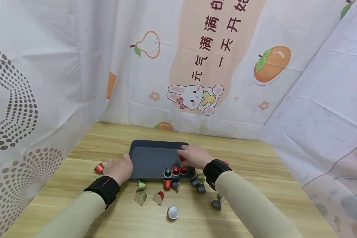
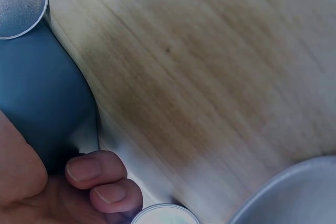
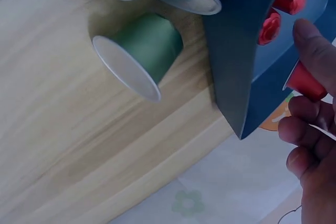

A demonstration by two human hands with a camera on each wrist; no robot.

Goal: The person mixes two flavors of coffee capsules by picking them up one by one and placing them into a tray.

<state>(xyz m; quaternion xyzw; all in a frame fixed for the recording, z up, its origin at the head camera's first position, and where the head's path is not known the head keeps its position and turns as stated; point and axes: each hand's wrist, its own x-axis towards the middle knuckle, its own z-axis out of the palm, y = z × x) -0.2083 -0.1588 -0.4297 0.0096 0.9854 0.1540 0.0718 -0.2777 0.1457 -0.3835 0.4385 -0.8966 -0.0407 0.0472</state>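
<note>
A dark grey tray (image 1: pixel 154 158) lies on the wooden table. My left hand (image 1: pixel 121 168) grips its left edge; in the left wrist view, curled fingers (image 2: pixel 105 182) sit by the tray wall (image 2: pixel 42 93). My right hand (image 1: pixel 194 156) is over the tray's right side. It pinches a red coffee capsule (image 3: pixel 305 81) between thumb and fingers, tilted above the tray floor. Along the tray's near side stand a dark capsule (image 1: pixel 167 172) and two red capsules, one in the middle (image 1: pixel 175 171) and one to its right (image 1: pixel 183 170).
Loose capsules lie in front of the tray: green (image 1: pixel 141 185), red (image 1: pixel 167 184), dark (image 1: pixel 176 185) and one silver lid up (image 1: pixel 173 212). Another red capsule (image 1: pixel 99 168) is left of my left hand. Several dark and green ones lie by my right wrist. A printed curtain (image 1: pixel 154 109) hangs behind the table.
</note>
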